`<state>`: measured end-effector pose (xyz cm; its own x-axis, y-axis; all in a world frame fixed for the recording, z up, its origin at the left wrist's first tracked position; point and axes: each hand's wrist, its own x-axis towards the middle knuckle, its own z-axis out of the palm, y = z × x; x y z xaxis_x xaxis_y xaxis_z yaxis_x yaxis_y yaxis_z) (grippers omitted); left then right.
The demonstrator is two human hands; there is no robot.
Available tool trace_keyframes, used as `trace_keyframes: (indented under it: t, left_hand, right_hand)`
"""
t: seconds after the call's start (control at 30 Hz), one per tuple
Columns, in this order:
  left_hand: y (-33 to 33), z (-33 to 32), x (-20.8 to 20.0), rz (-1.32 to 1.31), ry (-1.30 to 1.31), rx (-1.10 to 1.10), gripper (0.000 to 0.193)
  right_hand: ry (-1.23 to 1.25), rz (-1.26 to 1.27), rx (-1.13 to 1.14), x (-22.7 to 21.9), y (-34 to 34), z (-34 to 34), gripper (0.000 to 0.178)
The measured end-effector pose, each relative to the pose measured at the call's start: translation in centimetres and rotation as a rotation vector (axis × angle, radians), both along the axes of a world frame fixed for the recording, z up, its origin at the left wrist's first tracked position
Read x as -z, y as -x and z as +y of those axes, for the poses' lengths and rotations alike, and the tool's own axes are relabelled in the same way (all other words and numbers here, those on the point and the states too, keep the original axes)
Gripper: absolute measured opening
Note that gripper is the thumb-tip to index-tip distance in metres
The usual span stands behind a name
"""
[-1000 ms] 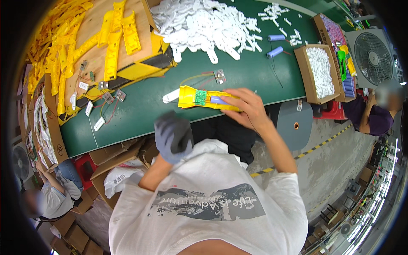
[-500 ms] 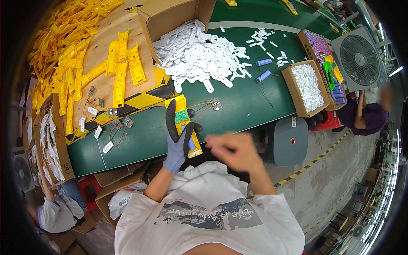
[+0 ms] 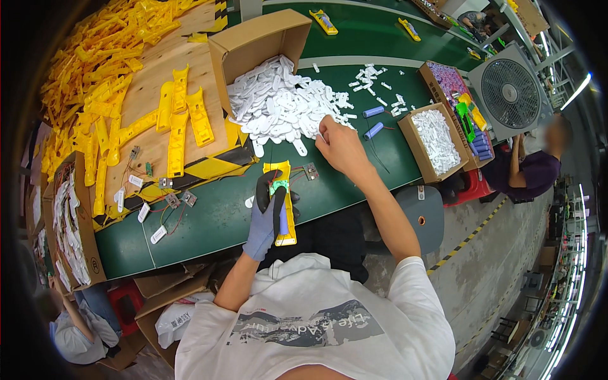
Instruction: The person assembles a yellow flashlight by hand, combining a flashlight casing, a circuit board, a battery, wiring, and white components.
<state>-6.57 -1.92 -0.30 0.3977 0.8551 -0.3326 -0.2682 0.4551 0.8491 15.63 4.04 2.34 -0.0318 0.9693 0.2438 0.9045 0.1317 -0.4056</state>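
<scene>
My left hand [image 3: 266, 215], in a grey glove with black fingers, grips a long yellow plastic casing [image 3: 286, 235] above the near edge of the green table. Inside the casing lie a green circuit board [image 3: 278, 185] and a purple cylindrical battery [image 3: 283, 218]. Wires run from it to a small metal-and-board part [image 3: 310, 171] on the table. My bare right hand [image 3: 342, 147] is at the right edge of a heap of white plastic pieces [image 3: 278, 101], its fingers pinched together. Whatever is between those fingertips is too small to make out.
An open cardboard box [image 3: 256, 41] spills the white heap. Two loose batteries [image 3: 373, 131] and a carton of small white parts [image 3: 437, 142] stand right. Yellow casings [image 3: 177, 139] and wired boards [image 3: 172, 201] lie left. A person [image 3: 535, 164] sits at the far right.
My right hand has moved from in front of my body up and forward to the white heap. The casing in my left hand is now more upright; the head view has shifted slightly.
</scene>
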Motion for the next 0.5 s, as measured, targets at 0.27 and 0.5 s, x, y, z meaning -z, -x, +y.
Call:
trace_keyframes:
  t: [0.27, 0.5]
  left_hand:
    - [-0.8, 0.5, 0.2, -0.123, 0.002, -0.050, 0.029]
    - [-0.9, 0.1, 0.2, 0.082, -0.124, -0.097, 0.023]
  right_hand:
    - [0.185, 1.058, -0.032, 1.9, 3.8, -5.6, 0.012]
    - [0.390, 1.388, -0.125, 1.6, 4.3, -8.1, 0.017]
